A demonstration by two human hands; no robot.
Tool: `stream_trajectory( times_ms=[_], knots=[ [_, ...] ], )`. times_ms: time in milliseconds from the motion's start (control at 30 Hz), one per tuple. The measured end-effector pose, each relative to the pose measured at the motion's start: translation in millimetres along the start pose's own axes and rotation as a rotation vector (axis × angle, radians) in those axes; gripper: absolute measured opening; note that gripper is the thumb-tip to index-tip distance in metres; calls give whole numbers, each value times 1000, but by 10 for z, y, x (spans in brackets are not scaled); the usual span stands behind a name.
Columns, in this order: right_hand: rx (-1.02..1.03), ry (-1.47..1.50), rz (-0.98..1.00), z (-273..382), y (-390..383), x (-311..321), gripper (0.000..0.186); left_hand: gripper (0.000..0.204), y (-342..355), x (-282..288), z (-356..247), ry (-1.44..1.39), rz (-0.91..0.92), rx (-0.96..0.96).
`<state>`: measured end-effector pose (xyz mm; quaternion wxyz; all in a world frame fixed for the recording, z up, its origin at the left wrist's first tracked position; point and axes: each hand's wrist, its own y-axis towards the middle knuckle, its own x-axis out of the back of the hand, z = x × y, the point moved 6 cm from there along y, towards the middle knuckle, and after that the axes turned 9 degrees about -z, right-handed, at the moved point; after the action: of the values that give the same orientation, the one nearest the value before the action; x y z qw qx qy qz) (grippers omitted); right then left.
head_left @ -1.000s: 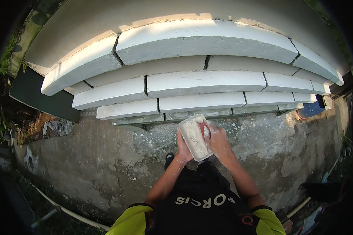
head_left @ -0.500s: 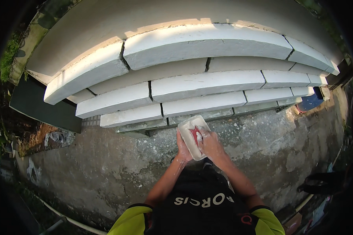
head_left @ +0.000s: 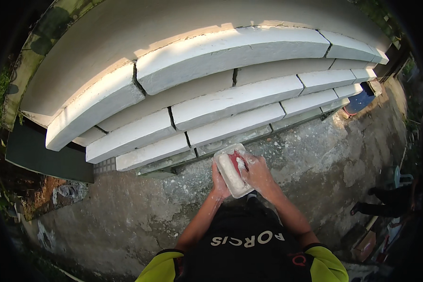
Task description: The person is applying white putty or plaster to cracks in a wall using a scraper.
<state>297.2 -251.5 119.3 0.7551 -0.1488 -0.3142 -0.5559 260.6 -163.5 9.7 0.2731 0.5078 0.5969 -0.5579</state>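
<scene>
My left hand (head_left: 218, 181) grips a pale rectangular tray (head_left: 229, 174) of white paste from its left side, in front of my body. My right hand (head_left: 254, 171) is closed over the tray's right half, on a flat red tool (head_left: 235, 159) smeared with white paste; the tool's full shape is hidden by my fingers and the paste. Both hands and forearms are spotted white. Beyond the tray are white curved slabs (head_left: 235, 122) in stepped rows, with dark gaps at their joints.
Stained concrete ground (head_left: 127, 211) surrounds me. A dark green panel (head_left: 47, 160) stands at the left, a blue container (head_left: 361, 98) at the right end of the steps. At lower right are another person's dark-clad legs (head_left: 385, 202), a pale blue chair (head_left: 402, 177) and cardboard (head_left: 364, 246).
The view has turned, tilting the steps in the picture. My right hand has shifted slightly over the tray with the red tool. The other person's legs at right show more clearly.
</scene>
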Motion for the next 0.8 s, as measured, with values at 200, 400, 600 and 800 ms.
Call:
stream_trajectory(
  times_ms=[200,400,600,800],
  knots=[
    [38,-198,-12,128,27,-47,41,78,62,23,47,-35,-47,23],
    [101,-56,-72,23,65,218,36,80,75,-75,-56,-64,31,-4],
    [-39,-178,-146,-274,67,54,35,79,135,-118,-22,-22,16,-50],
    [22,-50,-224,54,44,46,39,75,189,-22,-4,-63,-58,-44]
  ],
)
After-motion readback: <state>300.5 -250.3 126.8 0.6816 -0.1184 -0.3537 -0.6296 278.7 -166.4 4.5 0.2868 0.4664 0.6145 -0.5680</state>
